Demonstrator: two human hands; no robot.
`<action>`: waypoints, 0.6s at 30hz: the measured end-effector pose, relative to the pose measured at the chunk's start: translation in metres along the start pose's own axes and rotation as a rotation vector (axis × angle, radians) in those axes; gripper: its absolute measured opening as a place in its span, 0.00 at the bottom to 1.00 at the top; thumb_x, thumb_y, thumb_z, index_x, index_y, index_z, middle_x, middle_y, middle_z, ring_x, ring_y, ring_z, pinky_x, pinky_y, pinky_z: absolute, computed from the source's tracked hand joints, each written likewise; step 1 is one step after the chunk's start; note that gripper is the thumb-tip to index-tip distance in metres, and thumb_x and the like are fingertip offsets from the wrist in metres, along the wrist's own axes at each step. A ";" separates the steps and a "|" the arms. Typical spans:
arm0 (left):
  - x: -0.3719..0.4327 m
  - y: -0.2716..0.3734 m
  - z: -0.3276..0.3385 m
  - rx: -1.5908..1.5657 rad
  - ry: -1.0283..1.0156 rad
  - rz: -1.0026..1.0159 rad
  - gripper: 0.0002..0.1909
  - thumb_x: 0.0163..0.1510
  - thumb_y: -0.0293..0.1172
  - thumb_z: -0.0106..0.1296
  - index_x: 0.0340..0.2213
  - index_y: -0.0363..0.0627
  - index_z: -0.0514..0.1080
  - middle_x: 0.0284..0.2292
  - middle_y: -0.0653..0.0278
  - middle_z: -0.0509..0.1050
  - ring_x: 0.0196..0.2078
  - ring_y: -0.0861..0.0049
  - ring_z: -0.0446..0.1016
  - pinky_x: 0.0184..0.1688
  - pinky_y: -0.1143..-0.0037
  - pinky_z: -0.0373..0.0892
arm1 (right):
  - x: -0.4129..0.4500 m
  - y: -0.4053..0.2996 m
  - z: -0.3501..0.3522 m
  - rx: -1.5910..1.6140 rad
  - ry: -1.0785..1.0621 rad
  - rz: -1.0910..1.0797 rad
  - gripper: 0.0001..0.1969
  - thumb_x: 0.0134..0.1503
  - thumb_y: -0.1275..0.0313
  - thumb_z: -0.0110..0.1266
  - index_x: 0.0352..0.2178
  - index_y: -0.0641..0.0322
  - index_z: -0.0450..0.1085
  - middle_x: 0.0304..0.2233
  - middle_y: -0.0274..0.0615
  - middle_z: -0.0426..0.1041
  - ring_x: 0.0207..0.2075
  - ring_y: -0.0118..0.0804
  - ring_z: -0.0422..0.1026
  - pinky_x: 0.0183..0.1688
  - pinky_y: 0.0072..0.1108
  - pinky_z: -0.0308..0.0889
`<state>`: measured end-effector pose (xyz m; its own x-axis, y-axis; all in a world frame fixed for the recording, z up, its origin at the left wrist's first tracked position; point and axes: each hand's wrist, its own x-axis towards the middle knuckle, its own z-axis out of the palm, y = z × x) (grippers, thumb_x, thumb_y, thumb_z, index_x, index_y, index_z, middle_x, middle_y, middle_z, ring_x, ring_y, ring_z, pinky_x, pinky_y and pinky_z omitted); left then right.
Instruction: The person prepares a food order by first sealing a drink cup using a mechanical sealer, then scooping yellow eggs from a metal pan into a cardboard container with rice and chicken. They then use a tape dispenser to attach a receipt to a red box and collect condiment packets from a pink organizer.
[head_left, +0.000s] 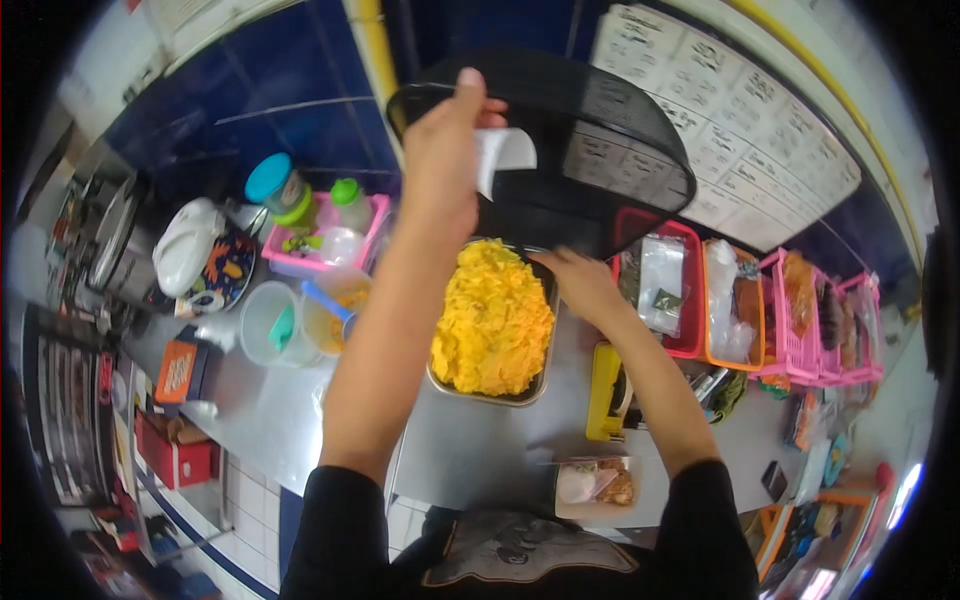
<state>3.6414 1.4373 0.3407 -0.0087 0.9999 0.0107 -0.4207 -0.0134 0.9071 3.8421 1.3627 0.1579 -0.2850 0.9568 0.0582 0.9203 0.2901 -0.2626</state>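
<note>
My left hand (450, 142) grips the near edge of a dark see-through cover (540, 112), raised and tilted against the blue wall. A curled white slip of paper (510, 154) hangs by its fingers. Below, a metal tray (529, 401) holds a tall heap of yellow food (491, 322). At the tray's far right corner is my right hand (577, 281), its fingers by the rim and the cover's lower side; whether they grip anything is unclear. A packed meal in a clear-topped box (598, 484) lies at the table's near edge.
Left of the tray stand clear plastic tubs (270, 330), a pink basket (326, 259) with bottles, and a patterned pot (225, 262). Red (694, 330), orange (757, 330) and pink baskets (780, 360) line the right, near a yellow holder (602, 397). A written whiteboard (750, 112) hangs behind.
</note>
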 end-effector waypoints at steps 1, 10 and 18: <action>0.013 0.001 0.006 -0.005 -0.013 0.002 0.22 0.62 0.50 0.54 0.31 0.39 0.77 0.26 0.66 0.75 0.26 0.80 0.73 0.28 0.78 0.68 | 0.026 0.010 0.008 -0.056 -0.034 -0.053 0.21 0.60 0.69 0.48 0.56 0.43 0.68 0.52 0.46 0.71 0.53 0.46 0.72 0.50 0.34 0.71; 0.035 -0.014 -0.027 0.053 -0.239 -0.060 0.29 0.66 0.48 0.44 0.62 0.47 0.59 0.58 0.57 0.66 0.30 0.90 0.69 0.26 0.88 0.65 | 0.136 0.017 0.061 -0.083 -0.316 0.085 0.20 0.58 0.57 0.47 0.42 0.57 0.79 0.41 0.48 0.80 0.44 0.47 0.79 0.46 0.39 0.73; -0.170 -0.102 -0.156 0.416 0.103 -0.177 0.34 0.58 0.46 0.52 0.60 0.42 0.61 0.57 0.54 0.66 0.59 0.65 0.64 0.58 0.64 0.63 | 0.094 0.020 0.026 -0.541 -0.276 -0.341 0.10 0.54 0.64 0.54 0.30 0.50 0.82 0.30 0.40 0.82 0.34 0.44 0.80 0.29 0.41 0.72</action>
<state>3.5443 1.2684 0.1804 -0.0685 0.9809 -0.1822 -0.0240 0.1809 0.9832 3.8265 1.4581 0.1328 -0.5737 0.7908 -0.2135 0.7513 0.6118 0.2475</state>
